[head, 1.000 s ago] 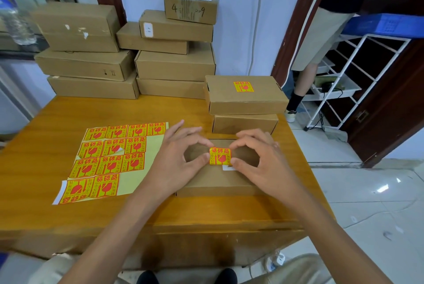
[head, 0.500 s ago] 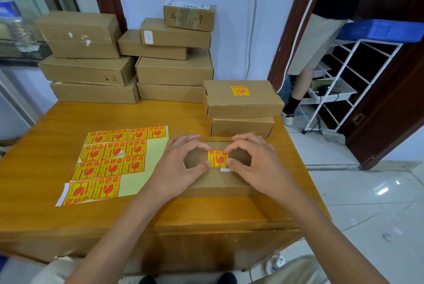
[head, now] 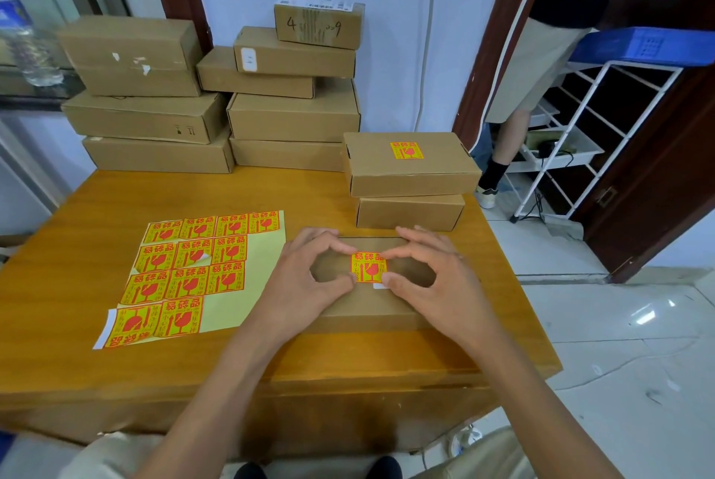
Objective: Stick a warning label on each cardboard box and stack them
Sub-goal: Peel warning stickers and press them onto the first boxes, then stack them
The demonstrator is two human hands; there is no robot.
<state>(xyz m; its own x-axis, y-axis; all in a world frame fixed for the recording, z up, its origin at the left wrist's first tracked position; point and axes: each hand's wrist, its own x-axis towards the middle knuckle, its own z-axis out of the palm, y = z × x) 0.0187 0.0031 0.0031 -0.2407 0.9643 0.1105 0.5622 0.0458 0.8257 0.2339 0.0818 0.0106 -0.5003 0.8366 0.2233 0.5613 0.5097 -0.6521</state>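
A flat cardboard box (head: 367, 308) lies on the wooden table (head: 77, 323) in front of me. A yellow and red warning label (head: 368, 267) sits on its lid. My left hand (head: 298, 281) pinches the label's left corners with index finger and thumb. My right hand (head: 433, 277) holds the right corners the same way. To the left lies the label sheet (head: 185, 273) with several labels on it. Behind the box stands a stack of two boxes; the top box (head: 410, 173) bears a label (head: 406, 150), and the lower box (head: 410, 212) shows none from here.
Unlabelled boxes are piled against the wall in two stacks, one in the middle (head: 294, 114) and one at the left (head: 143, 114). A person (head: 541, 64) stands in the doorway at right beside a white rack (head: 580, 138). A water bottle (head: 27, 41) stands at far left.
Both hands keep the same hold on the label over the box lid. Only my view has shifted a little.
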